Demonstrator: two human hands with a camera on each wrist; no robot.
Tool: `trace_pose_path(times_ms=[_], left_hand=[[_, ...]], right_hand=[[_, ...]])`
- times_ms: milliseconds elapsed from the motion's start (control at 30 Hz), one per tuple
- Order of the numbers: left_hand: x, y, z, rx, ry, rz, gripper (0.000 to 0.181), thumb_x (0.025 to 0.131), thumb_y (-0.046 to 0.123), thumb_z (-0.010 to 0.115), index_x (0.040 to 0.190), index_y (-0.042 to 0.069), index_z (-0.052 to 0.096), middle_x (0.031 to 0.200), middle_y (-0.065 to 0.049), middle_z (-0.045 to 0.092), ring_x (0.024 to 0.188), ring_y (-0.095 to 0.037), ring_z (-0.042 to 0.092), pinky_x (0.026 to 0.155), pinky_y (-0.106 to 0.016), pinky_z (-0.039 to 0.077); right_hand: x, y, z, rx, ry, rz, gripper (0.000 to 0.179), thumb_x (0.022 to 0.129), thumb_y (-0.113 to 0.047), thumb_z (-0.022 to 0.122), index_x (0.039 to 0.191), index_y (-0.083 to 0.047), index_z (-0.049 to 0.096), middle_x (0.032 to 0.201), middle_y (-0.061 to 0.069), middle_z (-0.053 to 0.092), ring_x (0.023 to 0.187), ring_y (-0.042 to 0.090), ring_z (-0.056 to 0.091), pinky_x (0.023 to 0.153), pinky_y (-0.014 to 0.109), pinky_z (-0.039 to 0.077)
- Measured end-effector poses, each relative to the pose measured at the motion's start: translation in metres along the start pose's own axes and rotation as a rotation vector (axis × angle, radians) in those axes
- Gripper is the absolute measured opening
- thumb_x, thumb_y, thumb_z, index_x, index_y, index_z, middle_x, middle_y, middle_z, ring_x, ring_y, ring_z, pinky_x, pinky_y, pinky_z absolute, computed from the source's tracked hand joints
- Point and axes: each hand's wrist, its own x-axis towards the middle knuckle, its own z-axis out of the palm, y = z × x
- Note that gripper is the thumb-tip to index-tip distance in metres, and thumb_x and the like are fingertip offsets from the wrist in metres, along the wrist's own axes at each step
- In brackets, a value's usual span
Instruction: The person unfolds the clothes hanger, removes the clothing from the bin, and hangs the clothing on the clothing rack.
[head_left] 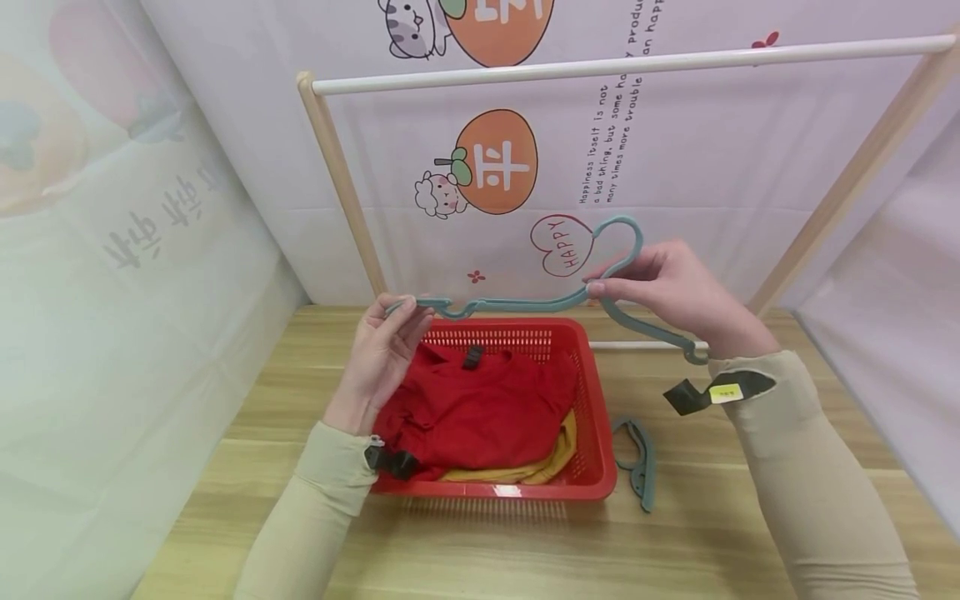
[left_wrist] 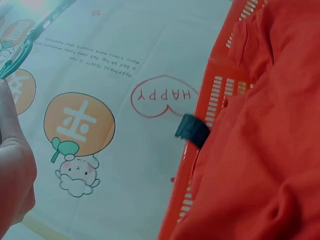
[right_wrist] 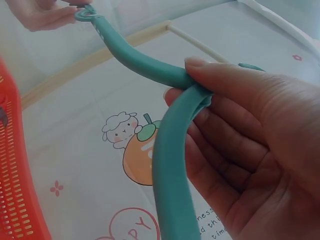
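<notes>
A blue-green plastic clothes hanger (head_left: 525, 305) is held up between both hands, its hook curving upward. At its middle, just under the hook, my right hand (head_left: 678, 287) pinches it between thumb and fingers. My left hand (head_left: 380, 354) grips the tip of one hanger arm. The other arm slopes down below the right wrist, ending in a small notch. In the right wrist view, the thumb lies along the hanger's (right_wrist: 172, 175) joint. Below the hands, a red garment (head_left: 480, 408) with a dark tag lies in a red basket (head_left: 602, 433), over a yellow garment (head_left: 558, 458).
A second blue-green hanger (head_left: 643, 471), apparently folded, lies on the wooden table (head_left: 720, 533) right of the basket. Behind stands a rack with a white top rod (head_left: 630, 65) and wooden posts (head_left: 341, 179). Printed white cloth (head_left: 225, 350) hangs at the back and sides.
</notes>
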Motion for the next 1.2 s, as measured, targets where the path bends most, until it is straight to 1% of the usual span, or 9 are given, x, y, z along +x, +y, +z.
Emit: trace_pose_path(times_ms=[167,300,500,633,700,900,1000,1100,1200], left_hand=[[0.000,0.009,-0.004,0.153,-0.060,-0.040,0.017,0.103,0.003,0.058,0.111,0.009,0.072,0.109,-0.010,0.074,0.106,-0.022,0.070,0.104,-0.038,0.048],[-0.002,0.015,-0.010,0.205,-0.080,-0.062,0.028,0.102,-0.003,0.056,0.127,0.005,0.065,0.122,-0.016,0.069,0.118,-0.029,0.064,0.108,-0.042,0.044],[-0.004,0.017,-0.025,0.293,-0.008,-0.113,0.035,0.099,-0.006,0.058,0.133,0.000,0.056,0.130,-0.020,0.065,0.126,-0.035,0.058,0.109,-0.039,0.043],[-0.005,0.017,-0.036,0.380,0.067,-0.173,0.032,0.099,-0.006,0.060,0.131,0.000,0.057,0.132,-0.019,0.064,0.124,-0.029,0.061,0.106,-0.035,0.046],[-0.005,0.017,-0.041,0.405,0.101,-0.196,0.033,0.099,-0.006,0.060,0.133,-0.004,0.056,0.132,-0.019,0.064,0.122,-0.026,0.063,0.105,-0.035,0.047],[-0.005,0.017,-0.052,0.487,0.180,-0.282,0.044,0.099,-0.003,0.062,0.141,-0.012,0.050,0.134,-0.016,0.064,0.113,-0.017,0.067,0.108,-0.043,0.043],[-0.005,0.018,-0.056,0.550,0.174,-0.353,0.046,0.100,0.000,0.063,0.143,-0.011,0.049,0.138,-0.017,0.060,0.110,-0.013,0.068,0.110,-0.046,0.041],[-0.006,0.018,-0.060,0.599,0.140,-0.419,0.046,0.101,0.001,0.061,0.144,-0.011,0.047,0.144,-0.023,0.053,0.109,-0.011,0.067,0.110,-0.046,0.040],[-0.006,0.017,-0.063,0.629,0.112,-0.483,0.048,0.102,0.002,0.060,0.146,-0.011,0.045,0.148,-0.025,0.048,0.111,-0.011,0.066,0.112,-0.047,0.037]], right_hand=[[-0.001,0.003,-0.003,-0.025,0.030,-0.015,0.023,0.093,-0.029,0.078,0.108,-0.012,0.080,0.093,0.005,0.077,0.091,0.021,0.073,0.084,0.028,0.054],[-0.003,0.007,-0.007,-0.054,0.049,0.005,0.026,0.093,-0.035,0.078,0.107,-0.013,0.080,0.092,0.004,0.077,0.092,0.020,0.073,0.083,0.031,0.054],[-0.005,0.009,-0.009,-0.079,0.061,0.045,0.031,0.091,-0.041,0.078,0.107,-0.015,0.081,0.091,0.004,0.077,0.094,0.019,0.072,0.084,0.035,0.052],[-0.006,0.011,-0.009,-0.083,0.062,0.054,0.032,0.090,-0.042,0.079,0.108,-0.015,0.081,0.092,0.003,0.077,0.095,0.019,0.072,0.086,0.038,0.049],[-0.007,0.012,-0.009,-0.080,0.061,0.054,0.032,0.090,-0.042,0.079,0.108,-0.015,0.080,0.092,0.003,0.077,0.095,0.019,0.072,0.087,0.039,0.049],[-0.008,0.014,-0.009,-0.085,0.066,0.043,0.031,0.090,-0.040,0.079,0.108,-0.015,0.081,0.092,0.003,0.077,0.094,0.019,0.072,0.086,0.040,0.049],[-0.008,0.015,-0.008,-0.093,0.065,0.038,0.030,0.090,-0.041,0.079,0.107,-0.015,0.081,0.092,0.003,0.077,0.094,0.019,0.072,0.085,0.039,0.050],[-0.008,0.015,-0.008,-0.098,0.065,0.029,0.030,0.091,-0.040,0.079,0.107,-0.016,0.081,0.092,0.002,0.077,0.094,0.019,0.072,0.084,0.039,0.050],[-0.008,0.016,-0.008,-0.093,0.066,0.021,0.028,0.091,-0.038,0.079,0.107,-0.015,0.081,0.091,0.003,0.077,0.093,0.020,0.072,0.084,0.038,0.050]])
